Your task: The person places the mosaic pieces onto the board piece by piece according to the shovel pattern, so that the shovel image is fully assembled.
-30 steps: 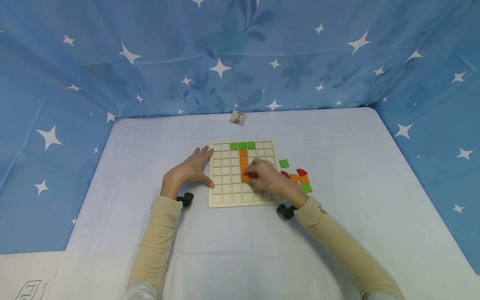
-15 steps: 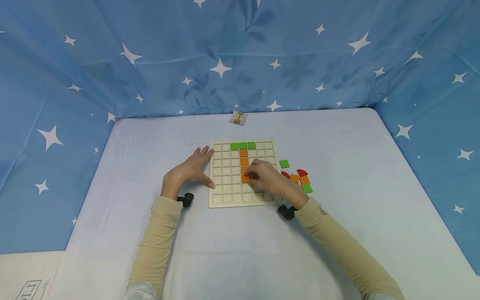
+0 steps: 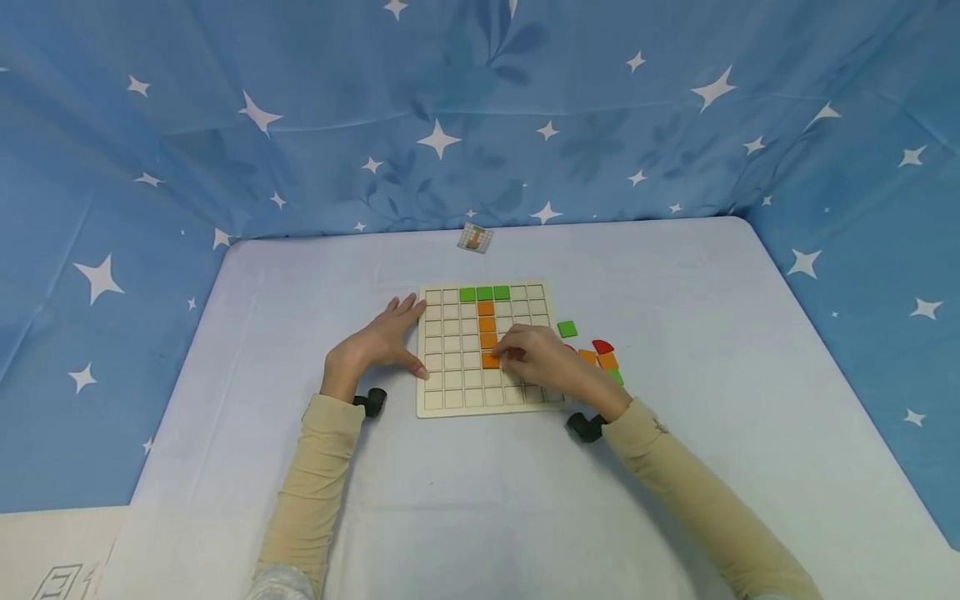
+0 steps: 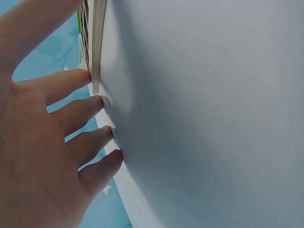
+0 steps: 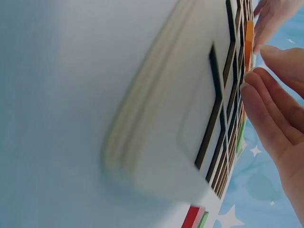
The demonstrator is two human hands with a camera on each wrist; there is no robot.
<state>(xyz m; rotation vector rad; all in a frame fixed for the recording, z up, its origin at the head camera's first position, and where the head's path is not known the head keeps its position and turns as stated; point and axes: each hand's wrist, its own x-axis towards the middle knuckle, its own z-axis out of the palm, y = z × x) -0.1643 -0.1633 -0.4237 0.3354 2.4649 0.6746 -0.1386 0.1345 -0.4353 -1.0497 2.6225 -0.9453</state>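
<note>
A pale wooden grid board (image 3: 453,400) lies on the table. Three green square tiles (image 3: 484,293) sit in its top row, and several orange square tiles (image 3: 487,324) run in a column below the middle one. My left hand (image 3: 378,340) rests against the board's left edge, thumb and fingers spread; its fingertips touch the rim in the left wrist view. Over the board, my right hand (image 3: 536,354) has a fingertip at the lowest orange tile (image 3: 491,361). In the right wrist view its fingers (image 5: 259,102) look nearly straight, with a gap to the thumb.
Right of the board lie loose pieces: a green tile (image 3: 567,329), a red quarter-round piece (image 3: 602,347), orange tiles (image 3: 607,361) and another green tile (image 3: 617,376), partly behind the right wrist. A small pattern card (image 3: 476,238) lies near the table's back edge.
My right hand has shifted slightly right and toward me, and the lowest orange tile sits slightly lower, with a fingertip still at it. The left hand has stayed in place.
</note>
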